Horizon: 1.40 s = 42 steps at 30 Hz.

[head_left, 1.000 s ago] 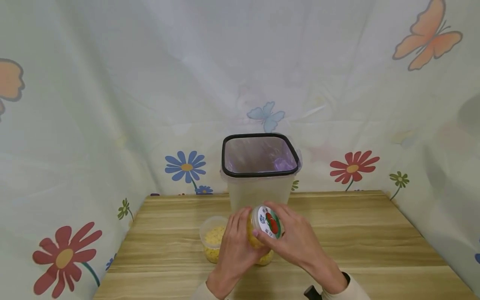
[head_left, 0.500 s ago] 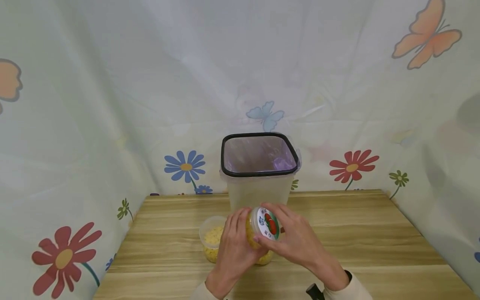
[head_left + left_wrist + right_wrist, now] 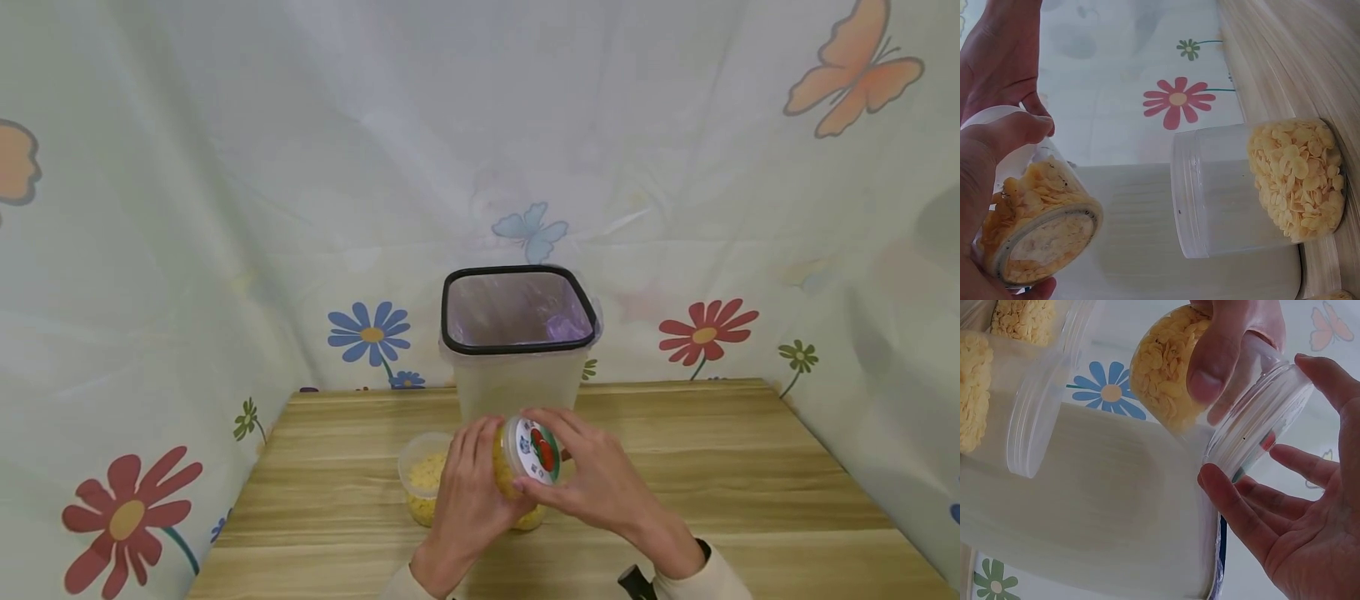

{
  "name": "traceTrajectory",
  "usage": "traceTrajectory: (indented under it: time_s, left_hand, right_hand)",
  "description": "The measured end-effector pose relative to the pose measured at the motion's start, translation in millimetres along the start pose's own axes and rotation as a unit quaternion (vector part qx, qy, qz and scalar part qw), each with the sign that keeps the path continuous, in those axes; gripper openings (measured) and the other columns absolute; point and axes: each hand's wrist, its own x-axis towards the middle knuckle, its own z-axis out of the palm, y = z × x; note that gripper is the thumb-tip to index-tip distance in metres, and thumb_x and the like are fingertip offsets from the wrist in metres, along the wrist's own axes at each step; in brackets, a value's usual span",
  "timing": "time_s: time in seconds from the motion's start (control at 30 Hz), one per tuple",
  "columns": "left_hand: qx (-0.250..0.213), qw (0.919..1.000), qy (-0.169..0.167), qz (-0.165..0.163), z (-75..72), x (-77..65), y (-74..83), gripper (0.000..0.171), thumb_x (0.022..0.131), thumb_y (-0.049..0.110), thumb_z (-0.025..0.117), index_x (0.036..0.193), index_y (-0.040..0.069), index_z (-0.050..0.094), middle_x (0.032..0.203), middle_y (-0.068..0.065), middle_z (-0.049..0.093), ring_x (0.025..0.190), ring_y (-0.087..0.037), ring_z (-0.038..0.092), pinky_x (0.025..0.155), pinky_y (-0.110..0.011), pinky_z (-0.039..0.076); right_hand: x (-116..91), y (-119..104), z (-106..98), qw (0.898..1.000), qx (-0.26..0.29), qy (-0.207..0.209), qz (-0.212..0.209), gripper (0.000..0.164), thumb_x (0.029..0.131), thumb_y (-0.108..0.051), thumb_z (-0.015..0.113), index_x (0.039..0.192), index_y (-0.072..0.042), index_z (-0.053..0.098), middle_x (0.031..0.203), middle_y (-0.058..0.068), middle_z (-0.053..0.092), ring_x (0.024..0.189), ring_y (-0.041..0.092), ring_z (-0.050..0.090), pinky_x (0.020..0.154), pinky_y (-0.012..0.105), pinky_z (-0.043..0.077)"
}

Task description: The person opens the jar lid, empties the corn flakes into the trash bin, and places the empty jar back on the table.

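Note:
My left hand [image 3: 468,487] is wrapped round a clear plastic jar [image 3: 1044,206] of yellow flakes, holding it tilted above the table. Its white lid [image 3: 537,450], printed with red tomatoes and a green edge, sits on the mouth and faces right. The fingertips and thumb of my right hand [image 3: 603,479] grip the lid's edge, with the palm apart from it. Below and left, a second clear jar [image 3: 426,483], lidless and partly filled with flakes, stands on the table. A third jar of flakes [image 3: 531,518] is mostly hidden behind my hands.
Behind the jars stands a tall whitish bin [image 3: 517,379] with a black rim and a purplish liner inside. The wood-grain table [image 3: 697,467] reaches back to a pale curtain [image 3: 337,183] printed with flowers and butterflies. A black object [image 3: 636,582] is by the right sleeve.
My right thumb and fingers have slid slightly down round the lid's edge, and the right wrist has shifted a little right. The left hand and the jar stay nearly in place.

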Motion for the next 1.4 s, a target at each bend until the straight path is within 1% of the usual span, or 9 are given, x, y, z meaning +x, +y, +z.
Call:
traceTrajectory:
  time_s: [0.2, 0.4, 0.5, 0.67, 0.8, 0.9, 1.03, 1.23, 1.4]
  left_hand:
    - [-0.011, 0.9999, -0.002, 0.007, -0.1, -0.2, -0.4, 0.088, 0.062, 0.047, 0.086, 0.132, 0.01, 0.049, 0.123, -0.004, 0.059, 0.111, -0.021, 0.057, 0.098, -0.035, 0.051]
    - [-0.015, 0.9998, -0.005, 0.009, -1.0, -0.6, -0.8, 0.09, 0.059, 0.047, 0.088, 0.132, 0.011, 0.05, 0.123, -0.003, 0.059, 0.111, -0.02, 0.056, 0.097, -0.035, 0.051]
    - [-0.019, 0.9997, -0.013, 0.009, -2.1, -0.5, -1.1, 0.091, 0.058, 0.047, 0.088, 0.132, 0.012, 0.05, 0.124, -0.002, 0.06, 0.113, -0.019, 0.056, 0.096, -0.034, 0.052]
    - [-0.034, 0.9989, -0.027, 0.017, -3.9, -0.8, -3.1, 0.093, 0.055, 0.047, 0.088, 0.133, 0.01, 0.051, 0.124, -0.002, 0.06, 0.113, -0.018, 0.057, 0.094, -0.033, 0.054]
    - [-0.043, 0.9985, -0.022, 0.023, -3.9, -1.3, -3.8, 0.096, 0.053, 0.045, 0.09, 0.133, 0.01, 0.051, 0.123, -0.003, 0.06, 0.112, -0.017, 0.057, 0.092, -0.032, 0.055]
    - [-0.044, 0.9985, -0.017, 0.026, -3.5, -1.7, -3.7, 0.097, 0.053, 0.047, 0.091, 0.133, 0.011, 0.051, 0.123, -0.002, 0.06, 0.112, -0.017, 0.056, 0.092, -0.032, 0.054]
    - [-0.042, 0.9988, -0.012, 0.024, -3.6, -2.0, -3.4, 0.097, 0.052, 0.046, 0.091, 0.133, 0.011, 0.05, 0.123, -0.002, 0.06, 0.112, -0.017, 0.056, 0.093, -0.031, 0.054]
    - [-0.033, 0.9993, -0.009, 0.018, -4.5, -0.9, -3.1, 0.092, 0.056, 0.043, 0.09, 0.133, 0.011, 0.051, 0.123, -0.001, 0.059, 0.113, -0.017, 0.056, 0.095, -0.032, 0.053]
    - [-0.024, 0.9995, -0.003, 0.02, -4.8, -0.4, -3.1, 0.093, 0.056, 0.044, 0.091, 0.133, 0.01, 0.052, 0.123, -0.001, 0.058, 0.114, -0.018, 0.055, 0.096, -0.033, 0.052]
  right_hand:
    - [-1.1, 1.4, -2.4, 1.0, -0.004, 0.002, -0.017, 0.07, 0.076, -0.042, 0.082, 0.135, -0.014, 0.058, 0.125, 0.012, 0.063, 0.083, 0.01, 0.066, 0.065, 0.017, 0.054]
    - [-1.9, 2.0, -4.2, 1.0, 0.01, -0.005, -0.025, 0.069, 0.075, -0.04, 0.083, 0.135, -0.013, 0.058, 0.125, 0.01, 0.062, 0.087, 0.012, 0.066, 0.065, 0.017, 0.055]
    - [-2.4, 2.8, -5.6, 0.999, -0.001, -0.009, -0.037, 0.069, 0.074, -0.042, 0.084, 0.134, -0.017, 0.059, 0.126, 0.007, 0.062, 0.093, 0.014, 0.067, 0.071, 0.023, 0.057]
    - [-2.6, 6.8, -10.0, 0.995, -0.024, -0.029, -0.091, 0.071, 0.072, -0.04, 0.086, 0.134, -0.023, 0.058, 0.133, 0.005, 0.059, 0.107, 0.02, 0.066, 0.083, 0.037, 0.058]
    - [-3.5, 9.5, -12.7, 0.991, -0.029, -0.048, -0.123, 0.075, 0.071, -0.034, 0.087, 0.137, -0.023, 0.054, 0.139, 0.006, 0.054, 0.116, 0.025, 0.063, 0.086, 0.041, 0.058]
    - [-4.7, 9.1, -13.6, 0.99, -0.026, -0.061, -0.124, 0.076, 0.074, -0.037, 0.086, 0.14, -0.023, 0.051, 0.145, 0.005, 0.049, 0.122, 0.025, 0.059, 0.089, 0.041, 0.057]
    - [-5.7, 3.3, -14.3, 0.994, -0.024, -0.06, -0.091, 0.081, 0.078, -0.046, 0.08, 0.146, -0.022, 0.043, 0.151, 0.003, 0.042, 0.128, 0.025, 0.055, 0.093, 0.045, 0.055]
    - [-5.4, -12.6, -13.4, 0.998, -0.056, 0.005, 0.0, 0.08, 0.081, -0.048, 0.074, 0.15, -0.03, 0.037, 0.152, 0.001, 0.042, 0.125, 0.03, 0.058, 0.09, 0.051, 0.054]
    - [-4.5, -23.7, -11.5, 0.994, -0.066, -0.007, 0.09, 0.075, 0.084, -0.057, 0.067, 0.149, -0.034, 0.038, 0.15, 0.004, 0.046, 0.117, 0.035, 0.062, 0.086, 0.057, 0.053]
